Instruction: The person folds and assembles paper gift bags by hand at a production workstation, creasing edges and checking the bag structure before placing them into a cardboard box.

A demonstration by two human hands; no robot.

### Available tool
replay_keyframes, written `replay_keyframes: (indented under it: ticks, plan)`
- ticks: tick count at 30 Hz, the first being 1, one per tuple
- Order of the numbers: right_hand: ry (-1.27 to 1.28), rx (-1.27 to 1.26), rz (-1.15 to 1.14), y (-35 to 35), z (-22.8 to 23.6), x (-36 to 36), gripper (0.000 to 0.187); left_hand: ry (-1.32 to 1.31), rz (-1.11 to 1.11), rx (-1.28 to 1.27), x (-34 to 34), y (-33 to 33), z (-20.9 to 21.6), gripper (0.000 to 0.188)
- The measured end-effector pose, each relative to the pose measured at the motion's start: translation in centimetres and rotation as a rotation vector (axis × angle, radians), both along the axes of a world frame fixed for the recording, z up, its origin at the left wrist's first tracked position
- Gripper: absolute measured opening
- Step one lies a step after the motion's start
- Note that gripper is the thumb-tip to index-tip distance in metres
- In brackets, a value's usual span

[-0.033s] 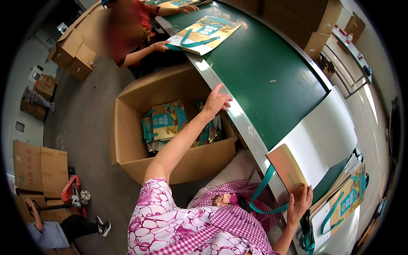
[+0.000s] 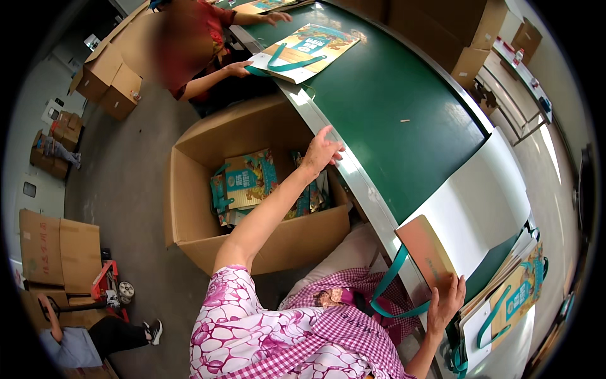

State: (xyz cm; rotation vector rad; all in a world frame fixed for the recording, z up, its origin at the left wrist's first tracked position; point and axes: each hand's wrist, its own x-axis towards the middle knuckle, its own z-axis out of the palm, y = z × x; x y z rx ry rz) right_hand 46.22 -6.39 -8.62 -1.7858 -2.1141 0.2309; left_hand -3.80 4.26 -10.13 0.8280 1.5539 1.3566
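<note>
Right fingers [image 2: 452, 288] on bag [image 2: 464, 221], white panel [image 2: 483, 192], tan side [image 2: 426, 247], teal strap [image 2: 391, 276]

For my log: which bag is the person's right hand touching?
The bag with the large blank white panel, at the right hand; the co-worker's bag, the boxed bags and the stacked bags show printed fronts.

Two bare hands: one left hand [image 2: 322, 151], one right hand [image 2: 447, 298]. One green-topped bench [image 2: 391, 120], one open carton [image 2: 265, 249] beside it holding several bags [image 2: 252, 174] (they overlap too much to count), one flat bag [image 2: 309, 54] by one red-sleeved co-worker [image 2: 189, 60], one white-sided bag [image 2: 476, 199] at the right hand.
</note>
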Motion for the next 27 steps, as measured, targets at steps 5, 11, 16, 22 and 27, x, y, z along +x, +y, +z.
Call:
replay_keyframes:
  ticks: [5,11,16,22,27]
  plan:
    - [0.078,0.101,0.048,1.0,1.9,-1.6,0.049,-0.026,0.007,-0.008,-0.2,0.2,-0.6,0.071]
    - [0.076,0.124,0.241,5.9,5.6,-5.5,0.05,0.105,0.065,0.002,-2.4,2.1,-1.7,0.065]
    - [0.085,0.182,0.549,15.2,7.7,-11.8,0.052,0.225,0.171,0.086,-3.4,5.8,-2.2,0.06]
    - [0.162,0.068,0.846,24.5,5.3,-23.9,0.045,-0.185,0.433,0.181,-7.7,11.3,-2.9,0.07]
    - [0.189,0.042,0.954,30.6,1.2,-32.1,0.044,-0.108,0.569,0.18,-11.2,13.6,-3.8,0.053]
